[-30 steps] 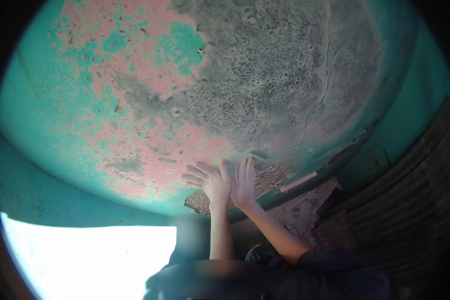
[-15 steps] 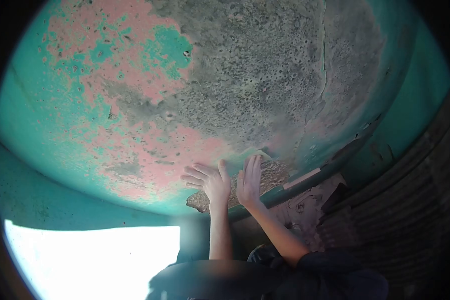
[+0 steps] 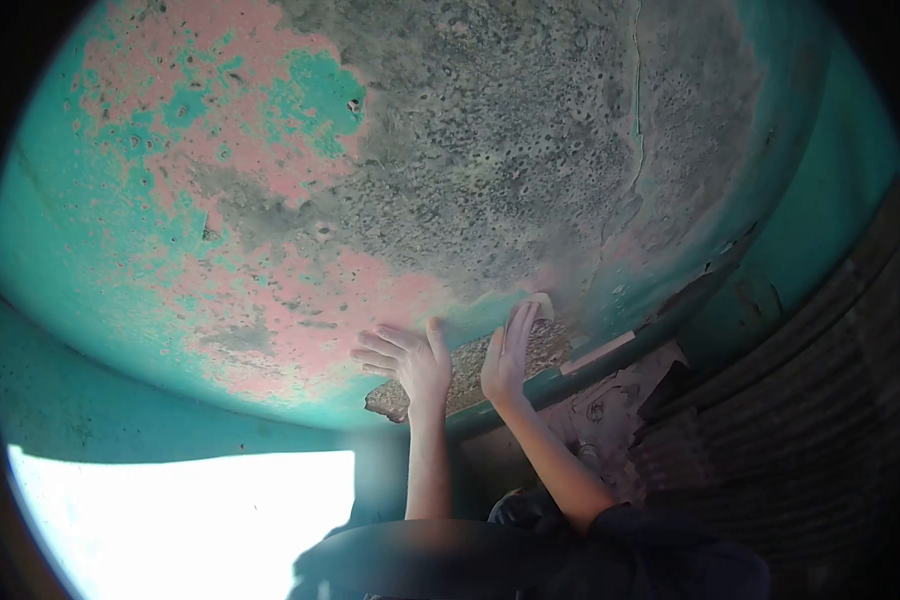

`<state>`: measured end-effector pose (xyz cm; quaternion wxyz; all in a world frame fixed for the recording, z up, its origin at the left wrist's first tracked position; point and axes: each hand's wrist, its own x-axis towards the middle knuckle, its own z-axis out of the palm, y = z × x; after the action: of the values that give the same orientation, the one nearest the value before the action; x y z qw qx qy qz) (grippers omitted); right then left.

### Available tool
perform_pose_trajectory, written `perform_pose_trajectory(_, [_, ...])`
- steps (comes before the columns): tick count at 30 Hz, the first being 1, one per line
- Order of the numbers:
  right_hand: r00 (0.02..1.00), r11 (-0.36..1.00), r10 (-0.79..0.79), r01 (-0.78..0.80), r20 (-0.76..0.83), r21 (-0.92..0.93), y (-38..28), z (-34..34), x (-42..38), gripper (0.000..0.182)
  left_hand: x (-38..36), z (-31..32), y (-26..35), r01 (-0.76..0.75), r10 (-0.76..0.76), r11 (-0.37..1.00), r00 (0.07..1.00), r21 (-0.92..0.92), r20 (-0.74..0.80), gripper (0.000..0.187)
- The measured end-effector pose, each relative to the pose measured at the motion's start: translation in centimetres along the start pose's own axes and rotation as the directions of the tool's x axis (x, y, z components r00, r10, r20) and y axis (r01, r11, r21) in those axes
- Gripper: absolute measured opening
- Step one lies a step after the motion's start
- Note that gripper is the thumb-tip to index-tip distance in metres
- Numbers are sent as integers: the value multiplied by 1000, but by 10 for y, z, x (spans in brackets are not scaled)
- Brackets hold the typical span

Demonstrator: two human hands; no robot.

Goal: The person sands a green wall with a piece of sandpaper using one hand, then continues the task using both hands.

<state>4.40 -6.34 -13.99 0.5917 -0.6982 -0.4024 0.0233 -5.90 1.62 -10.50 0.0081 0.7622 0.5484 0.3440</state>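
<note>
We are looking up at a curved, weathered wall [image 3: 450, 150] whose turquoise paint has flaked away to pink undercoat and rough grey plaster. Both of our bare arms reach up to its lower edge. Our left hand [image 3: 410, 360] lies flat against the pink and turquoise surface, fingers spread wide and holding nothing. Our right hand [image 3: 507, 358] presses a small pale piece, probably sandpaper [image 3: 540, 304], against the wall with straight fingers; only its corner shows past the fingertips, so we cannot be sure what it is. Between and just below the hands lies a rough brown patch [image 3: 470, 375] where the coating is gone, right above a dark ledge [image 3: 610, 355]. A second ago the two hands sat side by side, thumbs almost touching; now the right hand has slid up and to the right, well clear of the left, and more of the bare patch shows between them. We judge this as one stroke of rubbing down the wall's lower edge, with the left hand bracing. A bright white opening [image 3: 180, 520] glares at lower left.
</note>
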Motion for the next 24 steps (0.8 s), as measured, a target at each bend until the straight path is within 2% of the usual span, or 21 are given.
perform_pose_trajectory(1, [972,979,145,-114,-186,171,3,-10,12,68,-2,2,-1,6,-6,1000,1000,-3,0,103])
perform_pose_trajectory(5, [951,977,156,-109,-267,182,-3,-4,21,66,0,8,-4,-27,28,1000,999,8,-37,103])
perform_pose_trajectory(7, [984,997,-32,43,-174,63,-23,28,-5,64,-1,7,-5,-29,30,999,999,13,-37,104])
perform_pose_trajectory(8, [984,997,-26,39,-175,70,-28,37,-18,64,-1,7,-6,-48,48,999,998,10,-33,104])
perform_pose_trajectory(10, [968,965,-249,244,-38,-98,-33,44,-30,63,0,4,-4,-73,73,997,997,3,-29,104])
perform_pose_trajectory(11, [968,965,-248,243,-43,-99,-27,39,-29,63,0,3,-3,-62,62,998,998,7,-22,104])
perform_pose_trajectory(13, [944,925,-184,261,274,-278,-12,11,-26,63,-1,-1,-1,-54,54,999,998,10,-10,104])
perform_pose_trajectory(14, [944,923,-185,262,274,-281,-6,2,-16,63,0,-3,1,-39,39,999,999,4,4,104])
perform_pose_trajectory(15, [995,989,-99,101,25,-105,-2,-6,0,63,0,-5,1,-20,20,1000,1000,0,17,105])
perform_pose_trajectory(16, [979,993,47,-24,-198,114,2,-11,12,63,-2,-1,-2,-15,15,1000,1000,2,17,105])
perform_pose_trajectory(18, [974,992,55,-28,-219,125,8,-16,27,64,0,1,-3,-64,66,997,997,37,-29,105])
perform_pose_trajectory(20, [966,991,65,-33,-249,130,5,-9,26,64,0,-2,-2,-42,42,999,999,23,-10,105])
perform_pose_trajectory(22, [989,999,-49,48,-142,-11,-14,6,6,65,0,-2,2,-15,15,1000,1000,-4,9,105])
perform_pose_trajectory(23, [988,998,-59,57,-144,-19,-13,2,1,65,1,-2,1,-15,15,1000,1000,2,19,105])
perform_pose_trajectory(24, [995,990,-97,95,-16,-103,-14,-2,-8,65,-1,-2,-1,-13,13,1000,999,12,34,104])
